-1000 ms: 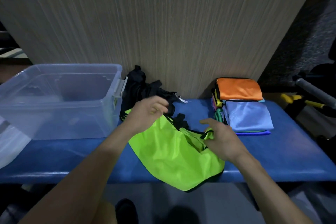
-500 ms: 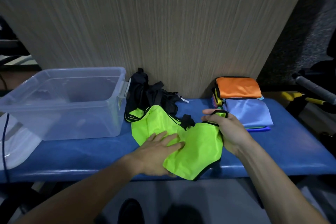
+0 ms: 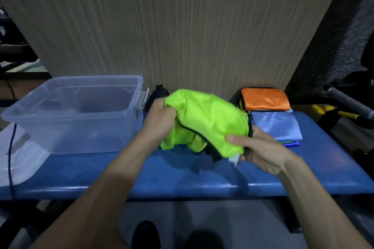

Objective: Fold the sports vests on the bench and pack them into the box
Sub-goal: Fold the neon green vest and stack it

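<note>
**Presently on hand — one vest lifted, mid-fold**

Item 1. Tabletop point(image 3: 182, 176): blue padded surface against a wood-grain wall panel point(image 3: 182, 26); carries everything below.

Item 2. Box point(image 3: 129, 111): clear plastic tub at the tabletop's left end, open-topped, nothing visible inside — likely set close so folded vests travel a short way.

Item 3. Folded vests point(image 3: 271, 115): stack at the right, orange uppermost at the back, pale blue in front; apparently staged for packing.

Item 4. Green vest point(image 3: 206, 119): neon, black-trimmed, bunched and held just above the tabletop between both hands, its lower edge hanging close to the surface.

Item 5. Black garment point(image 3: 159, 93): mostly hidden behind the green vest, beside the box.

Item 6. Left hand point(image 3: 159, 121): fingers curled round the vest's left edge.

Item 7. Right hand point(image 3: 261, 151): thumb and fingers pinching the lower right corner — seemingly to gather the cloth.
</note>
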The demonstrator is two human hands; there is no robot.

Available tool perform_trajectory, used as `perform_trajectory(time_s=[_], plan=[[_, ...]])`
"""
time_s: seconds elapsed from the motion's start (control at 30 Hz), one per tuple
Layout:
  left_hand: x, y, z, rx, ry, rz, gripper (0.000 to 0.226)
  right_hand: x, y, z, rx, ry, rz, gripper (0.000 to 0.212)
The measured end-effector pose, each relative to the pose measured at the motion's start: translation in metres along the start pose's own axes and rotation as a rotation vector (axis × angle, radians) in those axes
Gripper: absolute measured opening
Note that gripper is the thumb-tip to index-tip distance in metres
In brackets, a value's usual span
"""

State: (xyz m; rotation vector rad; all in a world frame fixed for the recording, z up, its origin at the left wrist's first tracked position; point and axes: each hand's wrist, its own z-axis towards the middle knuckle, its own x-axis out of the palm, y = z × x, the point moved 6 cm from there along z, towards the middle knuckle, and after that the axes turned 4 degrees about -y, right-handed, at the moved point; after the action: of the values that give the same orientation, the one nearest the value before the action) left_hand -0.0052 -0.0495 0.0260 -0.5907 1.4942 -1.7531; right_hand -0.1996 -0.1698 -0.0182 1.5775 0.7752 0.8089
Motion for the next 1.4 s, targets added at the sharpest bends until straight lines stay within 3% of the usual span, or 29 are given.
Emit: perform_trajectory(time_s=[0.1, 0.2, 0.3, 0.4, 0.47, 0.57, 0.63, 0.77, 0.93, 1.07, 1.2, 1.23, 1.33, 1.4], plan=[[-0.004, -0.034, 0.005, -0.046, -0.081, -0.292, 0.019, -0.01, 0.012, 0.006, -0.091, -0.18, 0.341, 0.038], [-0.003, -0.057, 0.015, -0.068, -0.04, -0.405, 0.023, -0.015, 0.012, 0.012, -0.092, -0.196, 0.462, 0.031], [-0.001, -0.039, 0.039, -0.181, -0.044, -0.441, 0.027, -0.016, 0.005, 0.02, -0.06, -0.206, 0.475, 0.038], [0.004, 0.019, 0.057, -0.379, -0.038, -0.391, 0.035, -0.007, -0.009, 0.033, 0.023, -0.127, 0.509, 0.063], [0.007, 0.064, 0.058, -0.508, -0.055, -0.358, 0.034, -0.003, -0.017, 0.04, 0.077, -0.1, 0.48, 0.068], [0.002, 0.109, 0.053, -0.603, -0.079, -0.187, 0.017, -0.004, -0.033, 0.049, 0.134, -0.191, 0.33, 0.046], [0.0, 0.121, 0.052, -0.598, -0.034, -0.058, 0.018, -0.01, -0.051, 0.055, 0.19, -0.284, 0.181, 0.035], [0.0, 0.113, 0.05, -0.501, 0.029, 0.089, 0.023, -0.021, -0.072, 0.063, 0.241, -0.408, -0.136, 0.038], [-0.001, 0.104, 0.049, -0.534, 0.019, -0.041, 0.028, -0.017, -0.08, 0.069, 0.26, -0.354, -0.333, 0.028], [0.003, 0.1, 0.049, -0.631, 0.008, -0.326, 0.04, 0.001, -0.081, 0.064, 0.37, -0.174, -0.299, 0.078], [0.015, 0.083, 0.054, -0.618, 0.019, -0.534, 0.05, 0.016, -0.078, 0.054, 0.375, 0.061, -0.233, 0.092], [0.02, 0.077, 0.055, -0.605, 0.02, -0.584, 0.054, 0.017, -0.077, 0.051, 0.365, 0.089, -0.227, 0.091], [0.028, 0.056, 0.059, -0.526, 0.046, -0.794, 0.06, 0.022, -0.077, 0.043, 0.341, 0.136, -0.167, 0.046], [0.029, 0.045, 0.067, -0.433, 0.101, -0.83, 0.058, 0.022, -0.078, 0.046, 0.326, 0.066, -0.115, 0.046]])
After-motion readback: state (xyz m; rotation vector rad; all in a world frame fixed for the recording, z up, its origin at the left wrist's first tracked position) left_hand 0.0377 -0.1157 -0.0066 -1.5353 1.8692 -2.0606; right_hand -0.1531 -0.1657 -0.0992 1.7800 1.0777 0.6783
